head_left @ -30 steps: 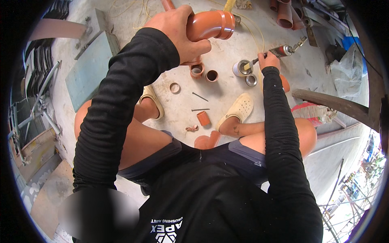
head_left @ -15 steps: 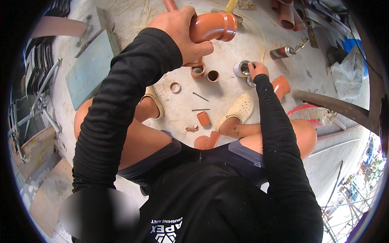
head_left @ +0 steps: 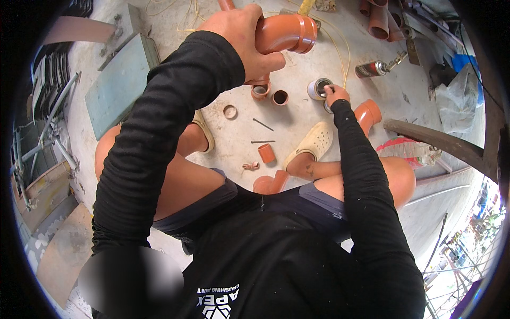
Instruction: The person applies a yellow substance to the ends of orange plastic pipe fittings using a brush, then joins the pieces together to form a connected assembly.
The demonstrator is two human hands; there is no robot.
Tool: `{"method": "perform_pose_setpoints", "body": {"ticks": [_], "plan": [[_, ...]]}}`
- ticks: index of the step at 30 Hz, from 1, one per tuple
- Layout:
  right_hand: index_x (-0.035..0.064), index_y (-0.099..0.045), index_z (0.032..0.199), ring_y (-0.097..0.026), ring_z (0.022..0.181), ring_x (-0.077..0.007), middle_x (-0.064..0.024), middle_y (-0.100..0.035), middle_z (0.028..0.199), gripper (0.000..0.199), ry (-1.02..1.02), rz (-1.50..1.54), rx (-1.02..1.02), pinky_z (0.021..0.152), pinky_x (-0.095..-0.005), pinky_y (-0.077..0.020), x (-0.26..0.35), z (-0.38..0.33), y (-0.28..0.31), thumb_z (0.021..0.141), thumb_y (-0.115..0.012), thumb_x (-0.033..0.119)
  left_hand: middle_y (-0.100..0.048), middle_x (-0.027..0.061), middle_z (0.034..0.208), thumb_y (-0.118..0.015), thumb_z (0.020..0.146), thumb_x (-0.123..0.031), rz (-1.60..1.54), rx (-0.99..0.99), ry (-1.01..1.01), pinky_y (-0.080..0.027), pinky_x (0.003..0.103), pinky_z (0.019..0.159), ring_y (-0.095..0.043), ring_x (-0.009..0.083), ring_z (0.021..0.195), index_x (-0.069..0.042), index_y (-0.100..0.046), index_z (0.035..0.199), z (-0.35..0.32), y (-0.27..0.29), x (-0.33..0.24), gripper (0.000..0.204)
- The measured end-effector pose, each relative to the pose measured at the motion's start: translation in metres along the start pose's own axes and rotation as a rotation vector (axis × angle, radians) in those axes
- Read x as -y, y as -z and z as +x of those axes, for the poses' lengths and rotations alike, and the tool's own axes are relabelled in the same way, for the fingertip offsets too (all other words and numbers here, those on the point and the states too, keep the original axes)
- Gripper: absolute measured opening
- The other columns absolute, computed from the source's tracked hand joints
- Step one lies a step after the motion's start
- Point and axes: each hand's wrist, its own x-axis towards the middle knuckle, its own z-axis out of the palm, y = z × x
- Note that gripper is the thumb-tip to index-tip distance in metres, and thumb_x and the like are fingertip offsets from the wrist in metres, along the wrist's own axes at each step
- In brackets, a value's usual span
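Note:
My left hand [head_left: 240, 41] is wrapped round an orange plastic pipe elbow [head_left: 284, 33], held up off the floor with its socketed end toward the right. My right hand [head_left: 337, 95], fingers pinched together, is at the mouth of a small open can [head_left: 313, 90]. Whatever its fingertips hold there is too small to make out. Beside the can lies a round metal lid [head_left: 328, 108], partly hidden by my right hand. Below the elbow, two short pipe pieces, an orange socket [head_left: 260, 91] and a dark-mouthed one [head_left: 280, 98], stand upright on the floor.
A torch on a gas canister [head_left: 372, 69] lies at the right, near an orange fitting [head_left: 367, 114]. Two nails [head_left: 263, 142], a short orange pipe [head_left: 266, 153] and a ring [head_left: 229, 111] lie between my feet. A wooden beam [head_left: 435, 139] reaches in from the right.
My left hand and the elbow have shifted slightly right and up. My right hand has dipped a little at the can's mouth.

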Motion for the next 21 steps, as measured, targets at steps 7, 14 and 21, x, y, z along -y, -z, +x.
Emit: {"method": "perform_pose_setpoints", "body": {"ticks": [7, 14, 21], "plan": [[0.0114, -0.073, 0.107, -0.070, 0.096, -0.0311, -0.0148, -0.074, 0.099, 0.035, -0.100, 0.074, -0.098, 0.086, -0.0412, -0.0528, -0.016, 0.012, 0.017, 0.096, -0.056, 0.040, -0.066, 0.0247, 0.079, -0.073, 0.071, -0.038, 0.008, -0.005, 0.000, -0.054, 0.042, 0.072, -0.067, 0.0393, 0.073, 0.006, -0.059, 0.099, 0.000, -0.001, 0.003, 0.054], [0.0117, -0.070, 0.112, -0.068, 0.102, -0.0344, -0.0165, -0.072, 0.106, 0.039, -0.076, -0.223, -0.112, 0.089, -0.0458, -0.0527, 0.028, -0.010, 0.075, 0.097, -0.051, 0.042, -0.066, 0.0254, 0.082, -0.073, 0.072, -0.037, -0.006, -0.016, -0.017, -0.054, 0.042, 0.073, -0.067, 0.0394, 0.076, 0.005, -0.059, 0.100, 0.003, -0.004, 0.006, 0.052], [0.0080, -0.073, 0.101, -0.069, 0.094, -0.0361, -0.0178, -0.072, 0.095, 0.039, 0.013, -0.148, -0.229, 0.083, -0.0446, -0.0528, 0.009, -0.010, 0.089, 0.093, -0.055, 0.042, -0.066, 0.0245, 0.082, -0.072, 0.073, -0.036, -0.012, -0.022, -0.008, -0.055, 0.042, 0.075, -0.068, 0.0389, 0.077, 0.005, -0.059, 0.100, 0.005, -0.005, 0.001, 0.051]]}}
